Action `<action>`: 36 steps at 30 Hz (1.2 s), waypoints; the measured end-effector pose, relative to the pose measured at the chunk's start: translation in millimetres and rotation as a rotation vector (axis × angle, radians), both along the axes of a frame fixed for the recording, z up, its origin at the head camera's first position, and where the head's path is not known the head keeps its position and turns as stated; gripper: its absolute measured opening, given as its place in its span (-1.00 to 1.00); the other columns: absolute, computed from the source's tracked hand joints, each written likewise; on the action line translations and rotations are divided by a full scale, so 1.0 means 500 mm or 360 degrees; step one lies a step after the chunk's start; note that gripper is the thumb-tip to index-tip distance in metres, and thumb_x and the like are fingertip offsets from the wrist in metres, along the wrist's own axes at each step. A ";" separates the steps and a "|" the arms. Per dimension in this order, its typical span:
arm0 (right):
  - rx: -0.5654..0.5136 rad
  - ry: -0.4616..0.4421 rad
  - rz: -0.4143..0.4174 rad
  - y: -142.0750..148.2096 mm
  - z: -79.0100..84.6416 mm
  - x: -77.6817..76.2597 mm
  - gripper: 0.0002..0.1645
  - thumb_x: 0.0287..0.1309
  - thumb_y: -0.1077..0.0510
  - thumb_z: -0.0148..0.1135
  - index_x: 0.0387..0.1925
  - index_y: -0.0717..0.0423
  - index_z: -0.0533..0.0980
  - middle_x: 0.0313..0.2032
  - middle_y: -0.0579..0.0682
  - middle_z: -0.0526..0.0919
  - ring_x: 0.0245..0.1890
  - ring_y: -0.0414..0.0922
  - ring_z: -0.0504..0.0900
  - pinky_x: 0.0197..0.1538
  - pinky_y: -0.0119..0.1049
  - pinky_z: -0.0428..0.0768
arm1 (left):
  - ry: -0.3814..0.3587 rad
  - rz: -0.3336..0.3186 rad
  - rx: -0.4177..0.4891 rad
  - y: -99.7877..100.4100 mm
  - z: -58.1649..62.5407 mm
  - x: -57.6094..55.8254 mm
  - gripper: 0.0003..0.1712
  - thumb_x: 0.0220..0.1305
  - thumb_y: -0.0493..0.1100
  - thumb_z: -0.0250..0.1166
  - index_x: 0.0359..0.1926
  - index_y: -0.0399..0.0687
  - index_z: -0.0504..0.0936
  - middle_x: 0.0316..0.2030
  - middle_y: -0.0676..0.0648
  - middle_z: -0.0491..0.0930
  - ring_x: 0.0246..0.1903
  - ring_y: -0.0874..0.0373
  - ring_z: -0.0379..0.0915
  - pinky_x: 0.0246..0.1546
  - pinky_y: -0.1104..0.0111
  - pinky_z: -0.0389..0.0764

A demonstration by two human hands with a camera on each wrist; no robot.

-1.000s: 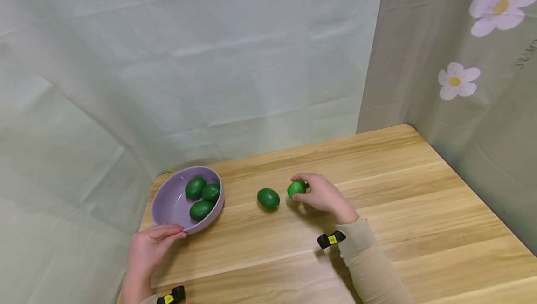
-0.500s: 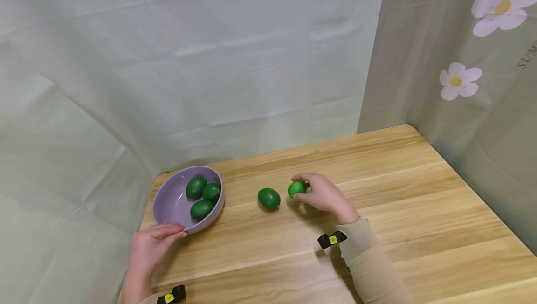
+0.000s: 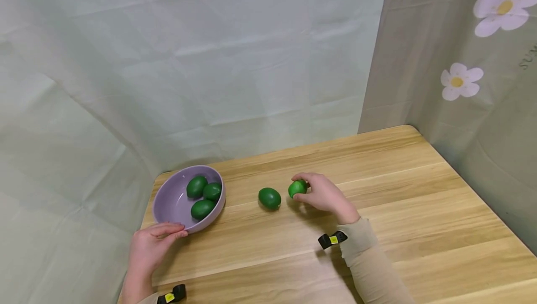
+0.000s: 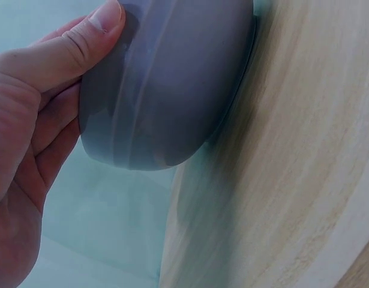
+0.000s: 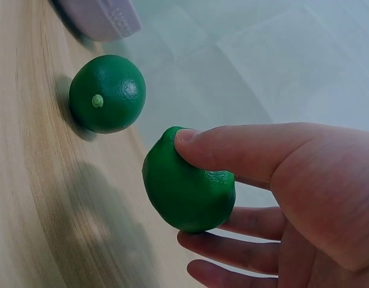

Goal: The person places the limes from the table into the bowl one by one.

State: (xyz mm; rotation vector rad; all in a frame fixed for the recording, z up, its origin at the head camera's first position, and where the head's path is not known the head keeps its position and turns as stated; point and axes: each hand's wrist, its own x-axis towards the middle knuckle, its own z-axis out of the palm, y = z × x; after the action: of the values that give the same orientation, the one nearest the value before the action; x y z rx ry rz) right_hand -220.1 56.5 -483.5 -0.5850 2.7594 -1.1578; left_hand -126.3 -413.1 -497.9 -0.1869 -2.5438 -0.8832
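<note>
Head view: bowl (image 3: 169, 203) in the lower left of the frame, on the table (image 3: 419, 187). My left hand (image 3: 144, 248) grips its near rim. Three limes (image 3: 196, 187) lie inside, toward the bowl's right side. Right of the bowl, apart from it, the loose lime (image 3: 270, 198) rests on the wood. Just right of that, near frame centre, my right hand (image 3: 325, 195) grasps the held lime (image 3: 296, 190).

Count: three in, two out. If filling the bowl is the work, I judge it past halfway; the loose lime and the held lime remain.

Left wrist view: bowl across the top; my thumb presses its outer wall, fingers behind. Contents hidden here. Whether the base sits fully flat, I cannot tell.

Right wrist view: held lime at centre, pinched between thumb and fingers, seemingly clear of the table. Loose lime upper left, pale nub facing the camera. A slice of bowl shows at the top edge; its raised lettering is only partly legible.
</note>
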 end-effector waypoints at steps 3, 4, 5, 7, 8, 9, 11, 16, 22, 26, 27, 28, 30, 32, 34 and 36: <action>-0.0002 0.0004 0.0002 0.001 0.001 0.001 -0.41 0.11 -0.01 0.49 0.18 -0.09 0.54 -0.03 -0.19 0.63 -0.15 -0.19 0.55 -0.08 -0.21 0.55 | -0.0020 0.0009 0.0007 0.001 0.000 0.000 -0.76 -0.25 -0.21 0.69 -0.50 0.17 0.83 -0.43 0.08 0.76 -0.32 0.66 0.52 -0.10 0.80 0.36; -0.0008 0.0004 0.0005 0.001 0.001 0.001 -0.41 0.11 -0.01 0.49 0.18 -0.09 0.54 -0.03 -0.19 0.63 -0.15 -0.19 0.55 -0.08 -0.22 0.55 | -0.0025 0.0011 0.0012 0.001 0.000 0.000 -0.76 -0.24 -0.21 0.69 -0.50 0.17 0.83 -0.42 0.08 0.76 -0.32 0.66 0.52 -0.10 0.80 0.37; -0.0014 0.0007 0.0010 0.002 0.002 0.001 -0.41 0.11 -0.01 0.49 0.19 -0.07 0.54 -0.03 -0.18 0.63 -0.15 -0.18 0.55 -0.09 -0.22 0.55 | -0.0023 0.0011 0.0018 0.002 0.001 0.001 -0.76 -0.24 -0.21 0.69 -0.50 0.17 0.83 -0.42 0.07 0.76 -0.32 0.65 0.52 -0.11 0.79 0.37; -0.0021 0.0011 0.0016 0.002 0.003 0.001 -0.40 0.11 -0.01 0.49 0.19 -0.06 0.54 -0.03 -0.19 0.63 -0.16 -0.19 0.55 -0.10 -0.22 0.55 | -0.0028 0.0015 0.0025 0.003 0.002 0.002 -0.76 -0.24 -0.22 0.69 -0.50 0.17 0.83 -0.42 0.08 0.76 -0.32 0.65 0.52 -0.12 0.79 0.38; -0.0026 0.0012 0.0018 0.002 0.003 0.001 -0.40 0.11 0.00 0.49 0.19 -0.05 0.54 -0.03 -0.19 0.64 -0.16 -0.19 0.55 -0.10 -0.22 0.55 | -0.0030 0.0014 0.0031 0.004 0.003 0.002 -0.76 -0.24 -0.22 0.69 -0.51 0.17 0.82 -0.43 0.08 0.76 -0.32 0.65 0.52 -0.12 0.79 0.38; -0.0034 0.0012 0.0021 0.002 0.003 0.000 -0.40 0.11 0.01 0.49 0.19 -0.03 0.54 -0.03 -0.18 0.64 -0.16 -0.19 0.55 -0.10 -0.22 0.55 | -0.0034 0.0013 0.0039 0.004 0.004 0.002 -0.76 -0.24 -0.23 0.69 -0.51 0.17 0.82 -0.43 0.08 0.76 -0.33 0.65 0.53 -0.13 0.79 0.39; -0.0044 0.0015 0.0024 0.002 0.003 0.000 -0.39 0.11 0.01 0.49 0.19 -0.02 0.54 -0.03 -0.18 0.64 -0.15 -0.19 0.56 -0.09 -0.22 0.55 | -0.0038 0.0010 0.0055 0.004 0.004 0.003 -0.75 -0.24 -0.25 0.69 -0.51 0.16 0.82 -0.43 0.08 0.75 -0.33 0.64 0.53 -0.14 0.78 0.40; -0.0063 0.0018 0.0017 0.003 0.004 0.000 -0.38 0.09 0.03 0.51 0.20 -0.02 0.54 0.00 -0.16 0.64 -0.14 -0.18 0.56 -0.07 -0.21 0.56 | -0.0063 0.0007 0.0081 0.005 0.005 0.002 -0.75 -0.23 -0.28 0.68 -0.50 0.13 0.82 -0.42 0.07 0.75 -0.34 0.62 0.55 -0.14 0.77 0.41; -0.0051 0.0056 0.0005 0.005 0.007 0.003 -0.31 0.09 0.02 0.51 0.26 -0.02 0.50 0.05 -0.13 0.63 -0.12 -0.16 0.56 -0.06 -0.20 0.56 | -0.0095 0.0009 0.0088 0.005 0.005 0.002 -0.76 -0.20 -0.27 0.67 -0.49 0.13 0.82 -0.42 0.08 0.75 -0.34 0.59 0.56 -0.13 0.77 0.41; -0.0059 0.0075 -0.0001 0.005 0.007 0.002 -0.29 0.09 0.01 0.51 0.28 -0.02 0.49 0.04 -0.15 0.63 -0.12 -0.17 0.56 -0.08 -0.20 0.55 | -0.0099 -0.0003 0.0091 0.004 0.005 0.003 -0.76 -0.19 -0.28 0.66 -0.49 0.13 0.82 -0.42 0.08 0.75 -0.34 0.58 0.57 -0.13 0.77 0.41; -0.0060 0.0075 -0.0004 0.005 0.007 0.001 -0.29 0.09 0.00 0.50 0.28 -0.02 0.49 0.05 -0.15 0.63 -0.12 -0.17 0.56 -0.08 -0.20 0.55 | -0.0096 -0.0006 0.0091 0.004 0.005 0.003 -0.76 -0.19 -0.28 0.66 -0.49 0.13 0.82 -0.41 0.08 0.75 -0.33 0.58 0.57 -0.13 0.77 0.41; -0.0060 0.0083 -0.0004 0.005 0.007 0.000 -0.30 0.09 0.00 0.50 0.27 -0.02 0.49 0.05 -0.16 0.63 -0.12 -0.17 0.56 -0.08 -0.20 0.55 | -0.0093 -0.0008 0.0089 0.004 0.005 0.003 -0.76 -0.19 -0.29 0.66 -0.49 0.13 0.82 -0.41 0.08 0.75 -0.33 0.58 0.56 -0.13 0.77 0.41; -0.0060 0.0098 -0.0006 0.004 0.006 -0.001 -0.31 0.09 0.01 0.50 0.26 -0.01 0.51 0.06 -0.16 0.62 -0.12 -0.17 0.57 -0.07 -0.20 0.56 | -0.0088 -0.0012 0.0081 0.004 0.006 0.002 -0.76 -0.19 -0.28 0.66 -0.49 0.14 0.82 -0.41 0.08 0.75 -0.33 0.59 0.56 -0.13 0.77 0.40; -0.0065 0.0112 -0.0009 0.004 0.006 -0.002 -0.33 0.09 0.00 0.50 0.24 0.00 0.52 0.08 -0.15 0.62 -0.11 -0.18 0.57 -0.06 -0.19 0.56 | -0.0084 -0.0016 0.0072 0.004 0.007 0.002 -0.76 -0.19 -0.28 0.66 -0.49 0.14 0.82 -0.41 0.08 0.75 -0.32 0.60 0.55 -0.12 0.77 0.40; -0.0072 0.0127 -0.0010 0.003 0.005 -0.003 -0.35 0.09 0.00 0.50 0.23 0.00 0.53 0.08 -0.15 0.62 -0.11 -0.19 0.57 -0.06 -0.19 0.56 | -0.0084 -0.0017 0.0064 0.004 0.007 0.002 -0.76 -0.19 -0.28 0.66 -0.49 0.15 0.82 -0.41 0.09 0.75 -0.32 0.60 0.55 -0.12 0.77 0.39; -0.0073 0.0123 -0.0014 0.003 0.006 -0.002 -0.36 0.10 -0.02 0.50 0.22 -0.04 0.54 0.06 -0.17 0.63 -0.11 -0.21 0.57 -0.06 -0.21 0.57 | -0.0084 -0.0020 0.0063 0.004 0.008 0.002 -0.76 -0.18 -0.28 0.66 -0.49 0.15 0.82 -0.41 0.09 0.75 -0.32 0.60 0.55 -0.13 0.77 0.40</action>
State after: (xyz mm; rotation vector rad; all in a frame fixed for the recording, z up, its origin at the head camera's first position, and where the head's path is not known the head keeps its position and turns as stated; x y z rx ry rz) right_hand -221.3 57.9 -480.4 -0.6360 2.8084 -1.2293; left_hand -125.1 -411.1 -494.1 -0.1698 -2.5741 -0.9549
